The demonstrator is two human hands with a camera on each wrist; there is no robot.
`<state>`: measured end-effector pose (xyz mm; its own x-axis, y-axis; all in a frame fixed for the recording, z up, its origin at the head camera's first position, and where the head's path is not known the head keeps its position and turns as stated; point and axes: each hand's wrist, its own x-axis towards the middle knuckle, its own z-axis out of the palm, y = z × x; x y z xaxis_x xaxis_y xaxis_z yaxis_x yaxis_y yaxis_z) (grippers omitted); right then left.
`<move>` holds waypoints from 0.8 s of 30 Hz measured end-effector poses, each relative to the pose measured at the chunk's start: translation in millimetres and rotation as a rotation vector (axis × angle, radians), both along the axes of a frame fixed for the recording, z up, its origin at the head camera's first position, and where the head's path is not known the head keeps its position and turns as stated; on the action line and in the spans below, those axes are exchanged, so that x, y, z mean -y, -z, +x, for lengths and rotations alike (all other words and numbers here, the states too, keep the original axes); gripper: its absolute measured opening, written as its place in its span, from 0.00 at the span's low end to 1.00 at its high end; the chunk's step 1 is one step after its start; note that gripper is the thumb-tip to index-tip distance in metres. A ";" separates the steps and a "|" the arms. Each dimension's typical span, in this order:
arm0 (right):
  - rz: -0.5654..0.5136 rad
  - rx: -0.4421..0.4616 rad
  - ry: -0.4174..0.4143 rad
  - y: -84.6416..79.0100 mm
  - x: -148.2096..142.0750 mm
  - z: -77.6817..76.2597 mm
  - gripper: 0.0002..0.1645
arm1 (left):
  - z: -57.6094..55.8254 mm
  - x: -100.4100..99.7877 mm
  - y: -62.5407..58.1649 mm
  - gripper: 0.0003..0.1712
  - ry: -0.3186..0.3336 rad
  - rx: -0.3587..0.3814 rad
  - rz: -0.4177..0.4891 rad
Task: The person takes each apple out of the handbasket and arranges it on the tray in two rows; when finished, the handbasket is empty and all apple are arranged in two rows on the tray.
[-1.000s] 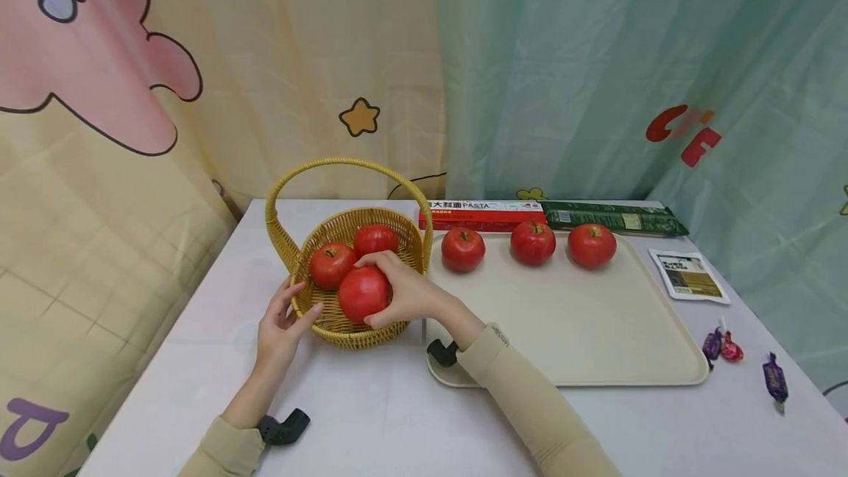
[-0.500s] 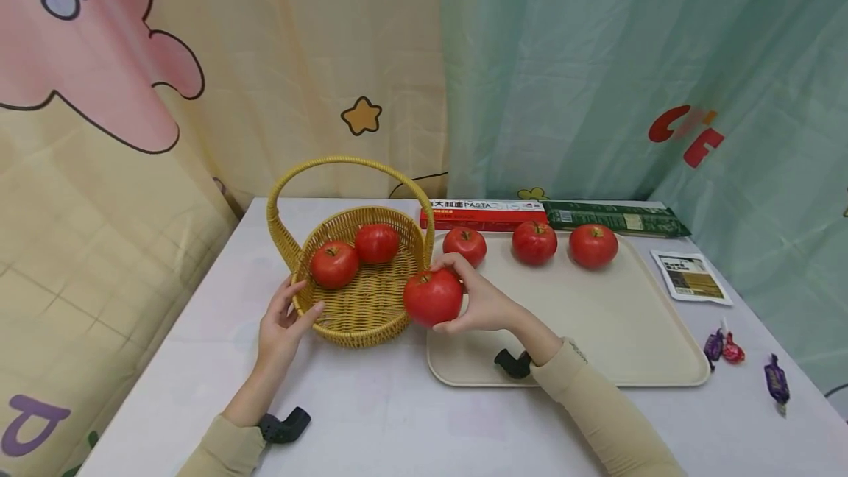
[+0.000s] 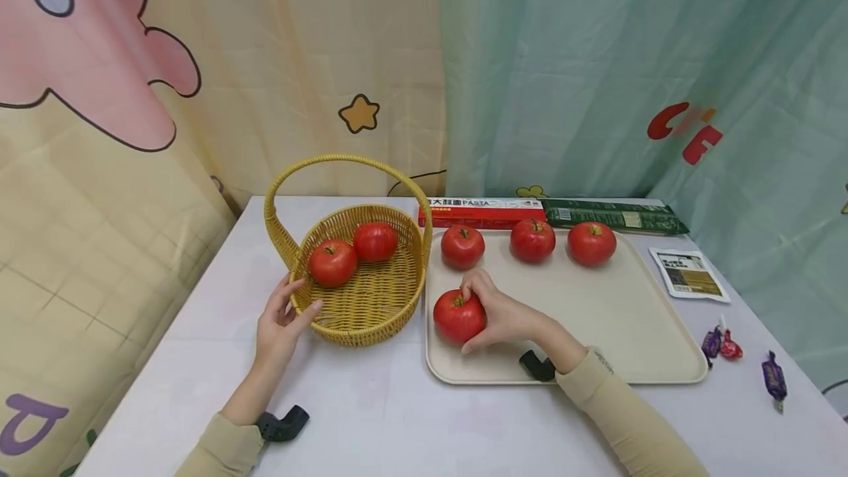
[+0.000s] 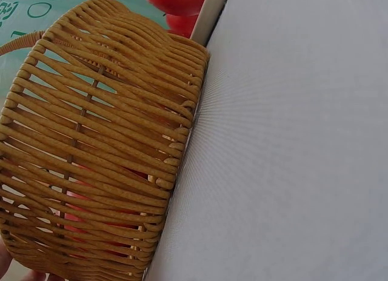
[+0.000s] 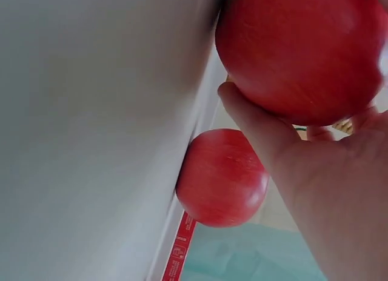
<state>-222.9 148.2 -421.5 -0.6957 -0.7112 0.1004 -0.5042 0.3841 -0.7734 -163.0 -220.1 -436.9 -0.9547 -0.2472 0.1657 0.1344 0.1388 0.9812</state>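
Apple (image 3: 457, 320) shifted from basket (image 3: 361, 333) to near-left part of tray (image 3: 629, 322), contact unclear; right hand (image 3: 506, 316) curled round its side, likely for controlled set-down. Left hand (image 3: 277, 331) pinches basket rim, thumb over edge, presumably steadying it.

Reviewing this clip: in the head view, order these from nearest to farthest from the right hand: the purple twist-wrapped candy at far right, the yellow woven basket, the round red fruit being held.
1. Round red fruit: held in the right hand.
2. Yellow woven basket: left of that hand.
3. Purple twist-wrapped candy: far right, beyond the cream rectangular tray.
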 end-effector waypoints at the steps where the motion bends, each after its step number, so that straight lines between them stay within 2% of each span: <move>1: 0.010 -0.002 -0.007 0.1 -0.1 -0.2 0.41 | 0.2 0.1 0.0 0.30 0.002 -0.002 0.005; 4: 0.033 0.009 -0.038 -0.5 -1.9 -1.4 0.40 | 0.1 0.5 0.7 0.30 0.001 -0.002 0.012; 8: 0.048 0.061 -0.064 -12.6 -4.6 -0.8 0.39 | -0.3 0.4 1.1 0.30 -0.003 -0.001 0.015; 11: 0.014 0.088 -0.054 -35.9 -1.4 0.1 0.39 | -0.3 0.3 0.3 0.29 -0.006 -0.003 0.013; 13: -0.022 0.065 -0.045 -55.0 4.9 -0.9 0.38 | -0.1 0.6 -0.3 0.29 -0.009 -0.003 0.010; 16: -0.080 -0.004 -0.042 -84.8 23.0 -3.2 0.36 | 0.1 1.0 -0.9 0.29 -0.012 -0.016 0.008; 19: -0.110 -0.065 -0.066 -104.7 48.1 -7.6 0.37 | 0.0 1.0 -0.6 0.28 -0.012 -0.026 0.011; 24: -0.087 -0.080 -0.102 -116.4 93.8 -21.2 0.41 | 1.0 0.3 0.7 0.28 -0.004 -0.021 0.011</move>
